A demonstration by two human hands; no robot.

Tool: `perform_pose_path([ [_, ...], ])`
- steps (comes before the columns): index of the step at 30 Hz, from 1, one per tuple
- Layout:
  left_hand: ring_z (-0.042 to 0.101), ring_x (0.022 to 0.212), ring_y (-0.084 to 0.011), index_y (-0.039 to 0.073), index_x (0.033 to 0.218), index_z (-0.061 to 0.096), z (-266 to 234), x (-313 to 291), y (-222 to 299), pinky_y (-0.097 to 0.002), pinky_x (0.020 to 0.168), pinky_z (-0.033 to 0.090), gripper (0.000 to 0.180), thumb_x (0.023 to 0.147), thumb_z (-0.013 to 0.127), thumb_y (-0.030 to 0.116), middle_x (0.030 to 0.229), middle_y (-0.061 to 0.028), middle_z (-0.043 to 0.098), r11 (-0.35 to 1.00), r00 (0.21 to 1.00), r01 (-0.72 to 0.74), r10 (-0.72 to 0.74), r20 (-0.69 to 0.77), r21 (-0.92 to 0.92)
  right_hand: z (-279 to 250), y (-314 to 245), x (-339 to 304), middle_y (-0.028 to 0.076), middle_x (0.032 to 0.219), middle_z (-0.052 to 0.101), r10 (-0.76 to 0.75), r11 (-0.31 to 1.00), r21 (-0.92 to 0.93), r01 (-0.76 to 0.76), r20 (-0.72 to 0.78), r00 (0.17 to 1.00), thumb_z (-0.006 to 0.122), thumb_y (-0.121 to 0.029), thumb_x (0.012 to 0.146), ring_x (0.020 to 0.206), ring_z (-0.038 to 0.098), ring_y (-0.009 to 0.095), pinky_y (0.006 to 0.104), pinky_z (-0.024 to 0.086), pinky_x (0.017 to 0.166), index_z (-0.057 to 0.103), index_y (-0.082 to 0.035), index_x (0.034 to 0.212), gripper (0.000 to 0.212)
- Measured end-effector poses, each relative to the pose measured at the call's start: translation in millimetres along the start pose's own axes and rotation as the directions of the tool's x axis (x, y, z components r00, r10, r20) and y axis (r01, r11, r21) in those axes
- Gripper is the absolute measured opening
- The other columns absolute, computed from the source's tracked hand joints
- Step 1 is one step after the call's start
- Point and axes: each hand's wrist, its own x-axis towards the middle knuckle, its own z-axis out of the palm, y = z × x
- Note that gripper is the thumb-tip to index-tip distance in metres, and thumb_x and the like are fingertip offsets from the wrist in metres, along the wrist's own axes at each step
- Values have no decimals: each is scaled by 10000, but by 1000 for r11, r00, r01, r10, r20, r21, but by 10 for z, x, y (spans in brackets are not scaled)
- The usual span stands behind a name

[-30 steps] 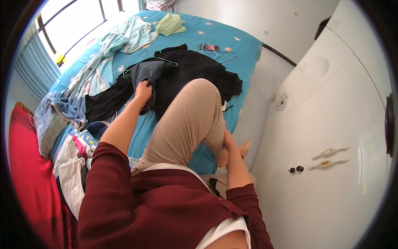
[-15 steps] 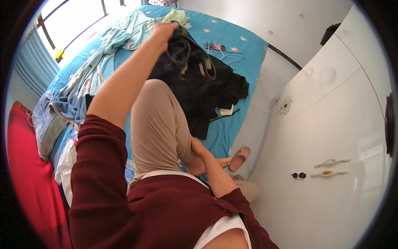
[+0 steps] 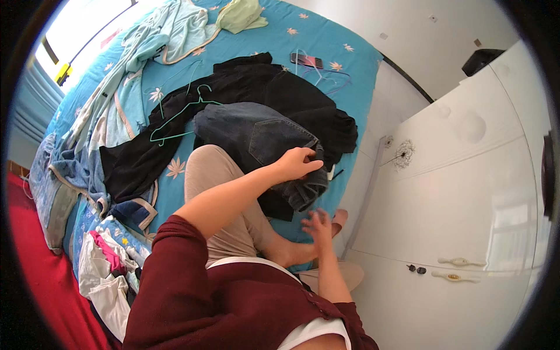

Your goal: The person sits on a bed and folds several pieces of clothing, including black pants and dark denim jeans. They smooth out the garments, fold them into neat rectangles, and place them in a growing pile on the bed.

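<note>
Matt denim jeans [image 3: 271,140], smooth plastic-looking green hanger [image 3: 200,101], glossy white wardrobe doors [image 3: 461,204] (bright with reflections)

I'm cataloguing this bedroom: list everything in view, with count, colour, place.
bed: 1, blue with leaf print, centre
black clothes: count unclear, black, on bed
jeans: 1, dark blue, over black clothes
hangers: at least 3, green, pale, purple, on bed
phone: 1, pink and black, by hangers
blanket: 1, light blue, left on bed
green cloth: 1, pale green, top centre
clothes pile: 1, white and pink, lower left
red cloth: 1, red, left edge
curtain: 1, blue, left
window: 1, bright, upper left
wardrobe: 1, white, right
handles: 2, pale, on wardrobe
slipper: 1, pink, beside bed
left hand: 1, bare, gripping jeans
right hand: 1, bare, open beside slipper
foot: 1, bare, lower centre
sleeves: 2, maroon, lower centre
</note>
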Motion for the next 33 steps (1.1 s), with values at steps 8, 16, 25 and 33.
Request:
perform_pose_path([
  [8, 523, 1070, -324, 13, 1186, 509, -1641, -304, -699, -433, 911, 387, 589, 792, 597, 443, 1139, -175, 568, 682, 721, 326, 269, -639, 655, 576, -469, 464, 51, 1346, 403, -190, 971, -123, 206, 128, 973, 694, -150, 781, 1208, 404, 189, 322, 321, 1005, 285, -88, 1369, 719],
  [16, 566, 1045, -334, -17, 1250, 441, -2015, -492, -1201, -410, 887, 431, 865, 705, 575, 641, 1103, -213, 595, 691, 661, 682, -442, -606, 240, 624, -157, 821, 88, 1350, 432, -380, 433, -652, 623, 495, 781, 696, -259, 750, 1231, 395, 299, 420, 263, 1056, 476, -114, 1269, 582],
  [25, 606, 915, -361, 13, 929, 646, -1529, -510, -154, -429, 769, 485, 480, 718, 647, 445, 957, -193, 641, 873, 681, 402, -82, -727, 278, 919, -219, 343, 92, 1431, 309, -361, 412, -698, 585, 465, 809, 603, -289, 839, 1310, 282, 284, 399, 213, 1091, 338, -143, 1378, 618],
  [33, 608, 818, -391, -42, 824, 640, -1258, -764, 715, -419, 702, 490, 428, 713, 661, 371, 808, -252, 620, 982, 609, -63, 178, -773, 177, 1538, -989, 203, 45, 1441, 295, -222, 966, 191, 174, 267, 938, 509, -245, 914, 1316, 291, 236, 371, 260, 1080, 283, -142, 1397, 543],
])
